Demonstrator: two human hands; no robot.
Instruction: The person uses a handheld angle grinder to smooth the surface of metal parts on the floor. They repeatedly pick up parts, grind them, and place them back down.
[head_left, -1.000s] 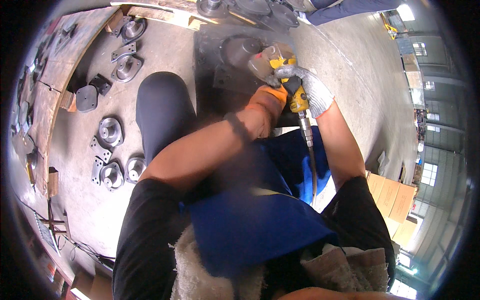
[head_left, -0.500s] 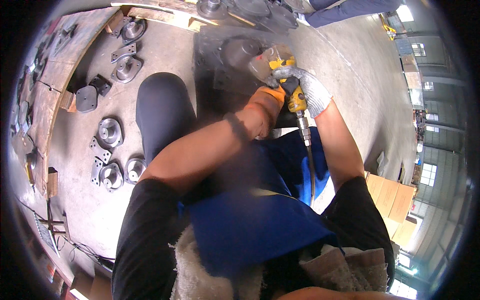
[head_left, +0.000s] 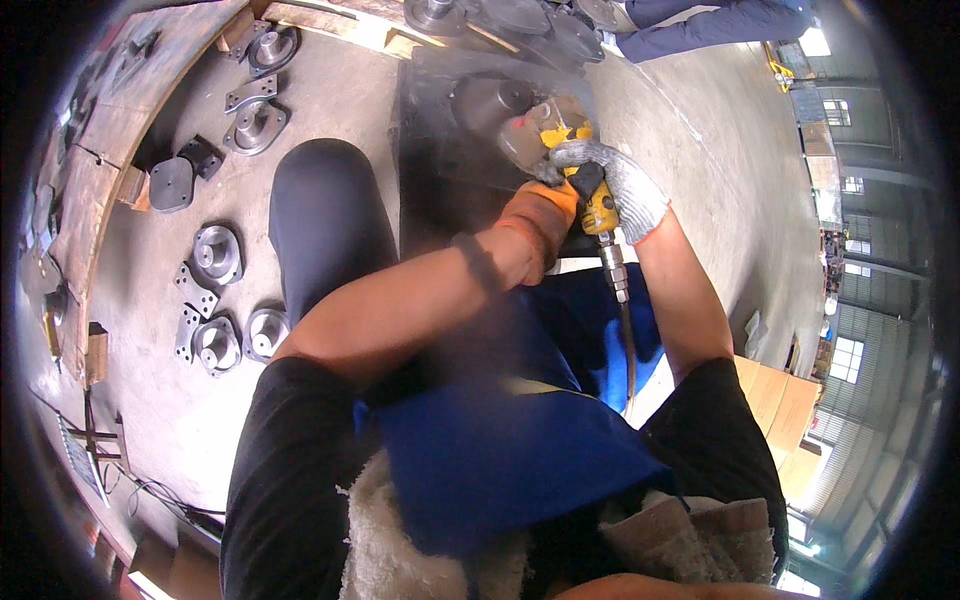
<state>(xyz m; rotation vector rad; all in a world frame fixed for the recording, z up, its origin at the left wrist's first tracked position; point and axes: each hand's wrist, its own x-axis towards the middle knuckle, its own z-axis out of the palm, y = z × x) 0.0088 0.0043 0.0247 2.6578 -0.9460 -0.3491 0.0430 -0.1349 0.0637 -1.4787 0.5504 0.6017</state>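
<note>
A yellow air grinder (head_left: 600, 212) with a guard over its head is held in both my hands, above a dark work surface (head_left: 425, 110). My right hand (head_left: 625, 188), in a white-grey knit glove, wraps over the grinder's body near its head. In an orange glove, my left hand (head_left: 540, 220) is closed at the tool's left side, its fingertips partly hidden. Just beyond the guard lies a round dark metal part with a raised hub (head_left: 513, 97), blurred by haze. An air hose (head_left: 628, 350) runs from the grinder's metal coupling back toward me.
Several hubbed flange plates (head_left: 217, 253) and drilled brackets (head_left: 250, 92) lie on the floor at left. A wooden bench (head_left: 120, 120) borders them. More metal parts sit on a pallet (head_left: 345, 28) ahead. Cardboard boxes (head_left: 785, 405) stand at right; another person's legs (head_left: 700, 25) show at the top.
The whole view has shifted slightly, so the hands and grinder appear a little right and lower. Both hands keep their hold on the grinder.
</note>
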